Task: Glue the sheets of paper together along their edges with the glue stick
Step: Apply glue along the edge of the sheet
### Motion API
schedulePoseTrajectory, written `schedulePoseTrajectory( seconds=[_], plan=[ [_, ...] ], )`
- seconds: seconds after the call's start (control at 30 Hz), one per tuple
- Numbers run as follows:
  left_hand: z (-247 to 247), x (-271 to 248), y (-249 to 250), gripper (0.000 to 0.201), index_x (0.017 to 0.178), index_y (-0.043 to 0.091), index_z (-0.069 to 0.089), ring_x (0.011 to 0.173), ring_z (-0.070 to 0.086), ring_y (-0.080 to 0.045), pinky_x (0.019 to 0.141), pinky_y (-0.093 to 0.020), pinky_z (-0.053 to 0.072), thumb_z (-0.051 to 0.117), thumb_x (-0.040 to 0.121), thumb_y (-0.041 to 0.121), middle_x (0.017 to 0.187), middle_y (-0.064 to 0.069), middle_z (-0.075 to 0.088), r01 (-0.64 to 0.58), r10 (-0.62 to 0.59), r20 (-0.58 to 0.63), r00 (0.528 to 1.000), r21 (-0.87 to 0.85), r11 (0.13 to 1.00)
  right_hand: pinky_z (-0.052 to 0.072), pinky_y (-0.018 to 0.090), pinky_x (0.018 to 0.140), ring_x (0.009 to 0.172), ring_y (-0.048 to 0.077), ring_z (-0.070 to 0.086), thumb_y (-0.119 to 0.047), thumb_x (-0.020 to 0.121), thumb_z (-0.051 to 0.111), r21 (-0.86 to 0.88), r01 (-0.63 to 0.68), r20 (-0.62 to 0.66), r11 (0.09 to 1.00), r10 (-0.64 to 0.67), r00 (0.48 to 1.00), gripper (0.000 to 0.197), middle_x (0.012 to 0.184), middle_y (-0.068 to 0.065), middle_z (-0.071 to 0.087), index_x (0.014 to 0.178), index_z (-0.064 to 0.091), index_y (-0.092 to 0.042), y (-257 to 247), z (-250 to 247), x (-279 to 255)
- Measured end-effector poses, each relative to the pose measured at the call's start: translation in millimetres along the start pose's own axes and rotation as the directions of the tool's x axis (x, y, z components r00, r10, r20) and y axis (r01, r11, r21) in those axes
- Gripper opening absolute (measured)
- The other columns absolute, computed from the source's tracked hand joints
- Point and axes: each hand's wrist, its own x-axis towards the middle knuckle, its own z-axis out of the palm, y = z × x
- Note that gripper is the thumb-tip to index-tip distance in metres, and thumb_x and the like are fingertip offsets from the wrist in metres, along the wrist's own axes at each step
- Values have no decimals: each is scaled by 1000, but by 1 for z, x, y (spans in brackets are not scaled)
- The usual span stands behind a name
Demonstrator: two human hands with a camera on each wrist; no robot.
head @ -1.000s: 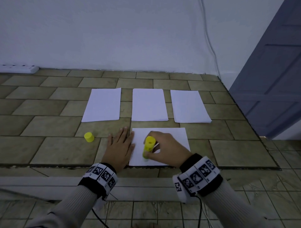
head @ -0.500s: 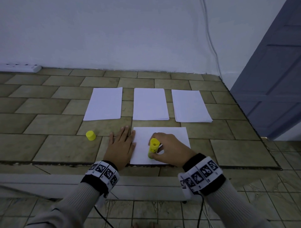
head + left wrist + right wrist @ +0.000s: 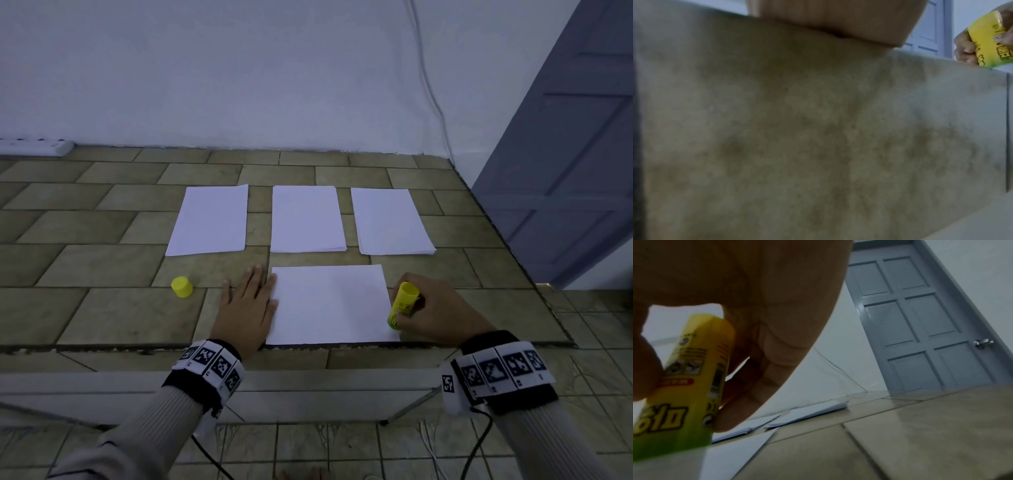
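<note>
Right hand (image 3: pixel 435 308) grips the glue stick (image 3: pixel 403 305), tip down at the near sheet (image 3: pixel 330 303)'s right edge. Left hand (image 3: pixel 248 308) lies flat, fingers straight, pinning its left edge. Beyond, three paper stacks (image 3: pixel 306 219) with bare tile between them.

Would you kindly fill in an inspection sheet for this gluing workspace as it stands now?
Surface: tan stone-tiled ledge, front edge rough.
Job's things: white paper sheet lies nearest; three white paper stacks in a row behind it; yellow glue stick, uncapped, tip down at the sheet's right edge.
Clutter: yellow cap stands left of the sheet.
Grippers: left hand lies flat at the sheet's left edge; right hand grips the glue stick.
Cables: thin white wire runs down the wall; dark leads hang from both wristbands.
Surroundings: white wall, grey panelled door, white power strip.
</note>
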Motion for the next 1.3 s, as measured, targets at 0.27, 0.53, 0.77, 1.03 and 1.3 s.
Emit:
schedulePoseTrajectory(
  seconds=[0.27,0.53,0.77,1.03,1.3],
  plan=[
    [1,0,0,81,156,22,12,150,-4,-19,118,-51,-5,-11,85,54,163,-3,0,10,-10,1,1000,-18,1000,55,28,70,77,9,64,-23,76,78,161,126,75,979,-140,987,28,90,-5,65,98,61,-19,-49,41,25],
    [-1,-2,-2,87,156,21,13,151,-3,-21,117,-51,-6,-18,84,61,163,-3,-1,-19,20,11,1000,-47,999,55,31,77,81,10,58,-15,80,75,205,246,229,947,-290,929,25,96,-3,59,99,59,-12,-95,92,66],
    [0,-2,-5,101,153,16,24,150,8,-28,116,-55,2,-30,81,63,162,-9,8,-49,50,2,999,-73,996,51,30,75,82,15,56,-13,80,73,108,282,301,953,-302,905,22,97,9,63,97,61,-5,-96,95,81],
    [3,-1,-4,81,154,19,21,151,7,-23,117,-54,3,-15,91,57,162,-4,9,-22,21,-16,1000,-74,997,49,30,72,79,18,58,-8,77,74,16,217,262,976,-213,941,20,88,5,62,87,56,-8,-90,82,130],
    [-1,-1,-3,76,155,23,12,151,-3,-19,117,-48,-6,-11,88,49,163,0,-3,-12,13,6,1000,-38,999,51,34,76,84,25,61,-8,77,71,-21,83,173,996,-78,982,25,93,10,65,96,58,-4,-78,73,148]
  ],
)
